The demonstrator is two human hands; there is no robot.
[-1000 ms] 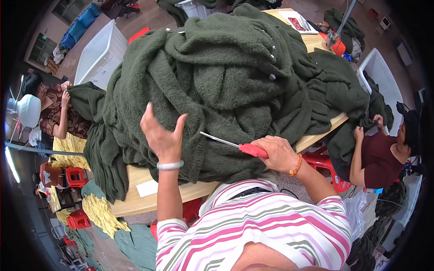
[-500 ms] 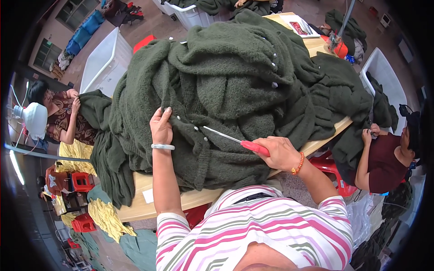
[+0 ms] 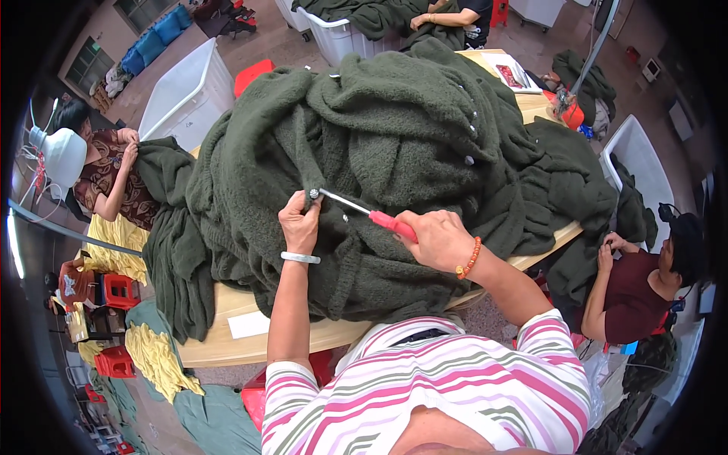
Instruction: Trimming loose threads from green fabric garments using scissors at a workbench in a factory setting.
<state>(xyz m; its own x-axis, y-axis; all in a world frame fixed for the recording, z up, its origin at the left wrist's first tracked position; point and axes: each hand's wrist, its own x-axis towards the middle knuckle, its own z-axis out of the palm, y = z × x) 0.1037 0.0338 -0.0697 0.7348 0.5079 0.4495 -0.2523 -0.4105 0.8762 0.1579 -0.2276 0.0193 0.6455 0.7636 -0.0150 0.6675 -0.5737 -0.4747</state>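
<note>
A large heap of dark green fuzzy knitwear covers the wooden table in front of me. My left hand pinches a knit edge from it, where a shiny pale button shows just above the fingertips. Wrapped in my right hand is the red handle of a tool with a thin metal shaft; its exact kind is unclear. The shaft's tip reaches the cloth right beside that button. Another pale button sits lower on the knit. Several more small pale spots dot the heap's right side.
Bare wooden table edge shows nearest me, with a white paper slip. Co-workers handle green knitwear at left, right and far side. White bins stand around. A white lamp-like object hangs at left.
My left hand has moved right and now pinches the knit at a button. My right hand has shifted left, bringing the tool's tip up beside that button. The view has shifted slightly.
</note>
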